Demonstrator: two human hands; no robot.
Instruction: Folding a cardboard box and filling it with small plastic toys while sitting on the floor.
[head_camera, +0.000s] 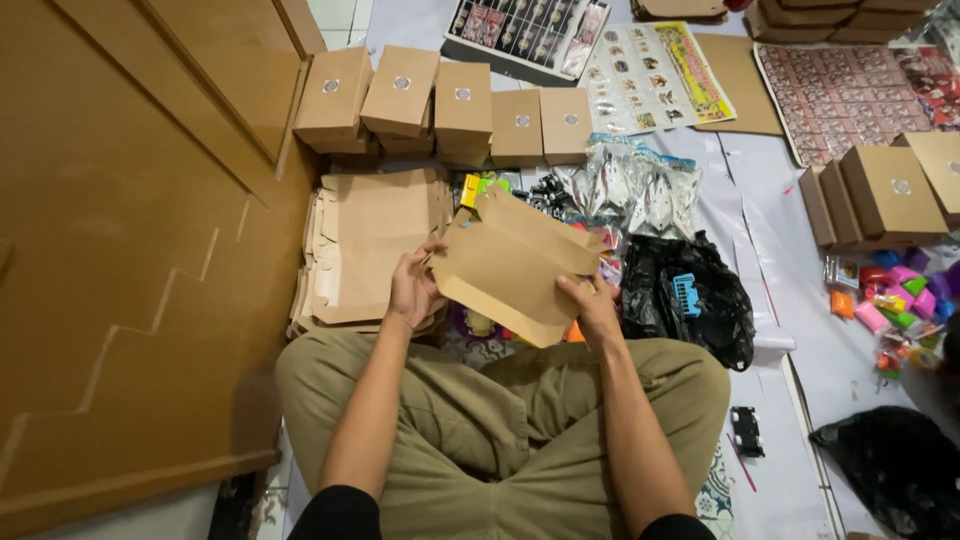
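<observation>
Flat brown cardboard box blank (515, 265), unfolded, tilted, raised above the lap near a stack of blanks.

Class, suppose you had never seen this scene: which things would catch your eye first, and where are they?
In the middle, the left hand and right hand hold a flat brown cardboard box blank above the lap. Behind it runs a row of closed brown boxes. At right lies a heap of bright small toys.

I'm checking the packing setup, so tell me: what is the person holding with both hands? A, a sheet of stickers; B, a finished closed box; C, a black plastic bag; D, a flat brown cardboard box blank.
D: the left hand and right hand grip opposite edges of an unfolded brown cardboard blank, held above the lap.
</observation>
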